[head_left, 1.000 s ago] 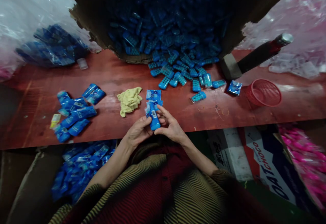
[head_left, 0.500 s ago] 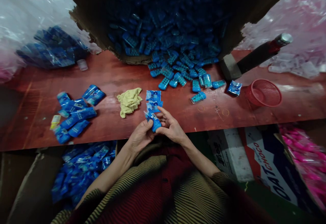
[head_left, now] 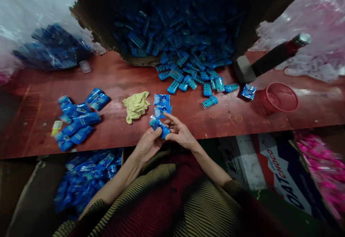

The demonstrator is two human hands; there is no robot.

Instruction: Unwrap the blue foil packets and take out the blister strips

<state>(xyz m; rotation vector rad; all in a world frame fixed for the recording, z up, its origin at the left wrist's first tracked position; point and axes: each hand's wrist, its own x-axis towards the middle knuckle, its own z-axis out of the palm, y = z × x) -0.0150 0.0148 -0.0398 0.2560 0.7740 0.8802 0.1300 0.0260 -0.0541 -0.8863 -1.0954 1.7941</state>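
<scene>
So the left hand (head_left: 149, 142) and right hand (head_left: 183, 135) have fingers closed around the blue-wrapped bottle (head_left: 159, 126), just right of the yellow cloth (head_left: 136, 107). Squeeze unevenly and that wrapper might wrinkle.

I have the small blue bottle (head_left: 159, 126) at a different angle now. A second ago it stands nearly straight up and down in my view, its barcode showing and its upper end over the lower flat blue label (head_left: 162, 111) on the desk (head_left: 115, 136). Half a second later it is lower and leaning, the barcode partly in sight. Now it slants more, its clear end out to the upper left and its blue end down at my right hand (head_left: 183, 136); a printed side shows instead of the barcode. My left hand (head_left: 149, 143) has its thumb across the bottle's lower part, rather than beside it. The lower label, half covered at first, now shows almost whole.
</scene>
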